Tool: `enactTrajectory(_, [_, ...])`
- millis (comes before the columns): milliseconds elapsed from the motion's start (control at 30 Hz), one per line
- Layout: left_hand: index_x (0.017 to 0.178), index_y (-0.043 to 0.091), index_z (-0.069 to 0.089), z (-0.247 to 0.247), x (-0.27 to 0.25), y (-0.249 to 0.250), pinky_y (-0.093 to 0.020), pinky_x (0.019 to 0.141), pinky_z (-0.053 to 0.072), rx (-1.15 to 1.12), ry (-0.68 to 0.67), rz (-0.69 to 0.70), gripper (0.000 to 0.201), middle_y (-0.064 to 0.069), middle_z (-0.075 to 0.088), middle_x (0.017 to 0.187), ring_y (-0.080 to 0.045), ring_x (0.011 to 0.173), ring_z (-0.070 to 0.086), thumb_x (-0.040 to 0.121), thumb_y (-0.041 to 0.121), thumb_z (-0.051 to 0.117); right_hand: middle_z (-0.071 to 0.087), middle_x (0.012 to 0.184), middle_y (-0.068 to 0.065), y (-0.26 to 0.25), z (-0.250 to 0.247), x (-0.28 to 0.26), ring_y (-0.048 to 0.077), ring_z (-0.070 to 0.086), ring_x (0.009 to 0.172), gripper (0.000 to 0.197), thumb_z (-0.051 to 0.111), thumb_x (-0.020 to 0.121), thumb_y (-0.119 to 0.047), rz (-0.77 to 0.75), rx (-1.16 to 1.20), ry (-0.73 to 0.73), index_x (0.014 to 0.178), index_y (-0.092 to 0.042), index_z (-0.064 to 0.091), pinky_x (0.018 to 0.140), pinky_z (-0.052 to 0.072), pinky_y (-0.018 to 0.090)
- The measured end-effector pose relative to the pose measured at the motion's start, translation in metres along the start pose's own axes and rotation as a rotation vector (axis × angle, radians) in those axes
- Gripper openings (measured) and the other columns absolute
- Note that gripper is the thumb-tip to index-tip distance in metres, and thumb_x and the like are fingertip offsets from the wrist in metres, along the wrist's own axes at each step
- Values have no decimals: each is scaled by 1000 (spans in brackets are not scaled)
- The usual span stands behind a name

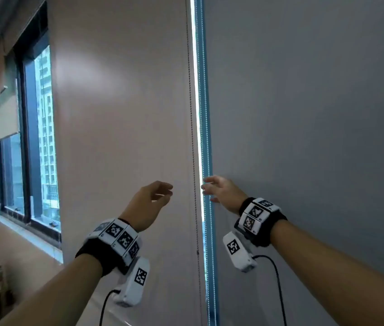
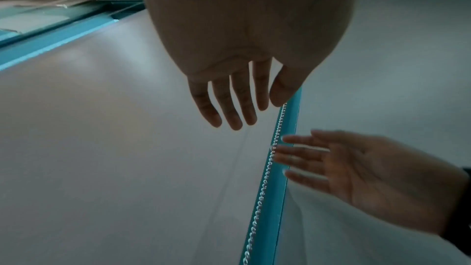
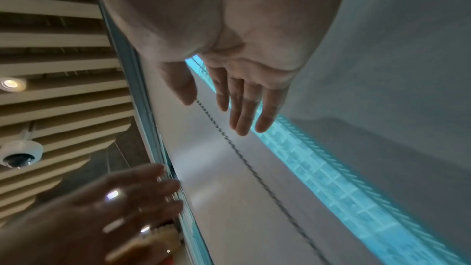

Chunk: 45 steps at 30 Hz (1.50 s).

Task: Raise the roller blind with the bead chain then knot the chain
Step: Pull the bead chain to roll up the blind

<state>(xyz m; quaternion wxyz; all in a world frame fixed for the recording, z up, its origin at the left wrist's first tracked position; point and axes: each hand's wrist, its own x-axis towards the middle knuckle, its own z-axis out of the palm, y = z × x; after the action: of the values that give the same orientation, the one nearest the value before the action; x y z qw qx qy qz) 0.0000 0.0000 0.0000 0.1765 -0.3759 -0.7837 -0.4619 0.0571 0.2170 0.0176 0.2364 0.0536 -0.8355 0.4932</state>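
Both our left hand (image 1: 152, 203) and right hand (image 1: 219, 191) are spread, holding nothing; the bead chain (image 1: 206, 128) hangs at the roller blind's (image 1: 303, 137) edge, probably light, limp, slippery, so we pinch between beads

Bead chain (image 1: 192, 128) runs past both frame edges.

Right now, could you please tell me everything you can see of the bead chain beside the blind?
The bead chain is a thin string of small beads, metallic-looking, hanging as two near-vertical strands: one in front of the pale wall, the other against the bright gap at the edge of the grey roller blind. It runs out of view at top and bottom, with no knot in sight. The right hand reaches its straight fingers up to the strand by the gap; whether they touch it is unclear. The left hand is beside it, apart.
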Motion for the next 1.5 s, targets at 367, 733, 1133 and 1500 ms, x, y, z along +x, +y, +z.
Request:
enactTrajectory(367, [102,26,58,0,117,-57,-23,77,46,-185,-94,181,30,-3,68,101,-18,91,65,77,14,49,62,76,7,-128,6,137,20,63,66,11,47,99,-11,-241,326,144,109,-9,51,61,53,30])
enactTrajectory(733, [107,13,59,-39,192,-17,-38,72,52,-365,-45,360,25,-6,69,92,-11,76,67,95,23,39,23,44,-7,-160,25,167,4,16,29,48,26,106,-34,-491,307,281,60,-21,30,36,15,10])
enactTrajectory(1133, [119,3,51,-91,197,90,-20,42,21,-706,-139,314,36,6,31,57,-7,45,25,102,25,27,36,54,-2,-37,71,91,5,32,40,45,38,103,-33,-299,12,-268,62,-21,51,42,31,18])
enactTrajectory(1500, [95,9,58,-18,124,2,-24,43,18,-581,-241,290,32,0,23,60,-12,47,20,102,27,32,54,55,4,-207,-3,157,14,50,44,29,35,102,-28,-445,701,-5,90,-9,54,44,43,19])
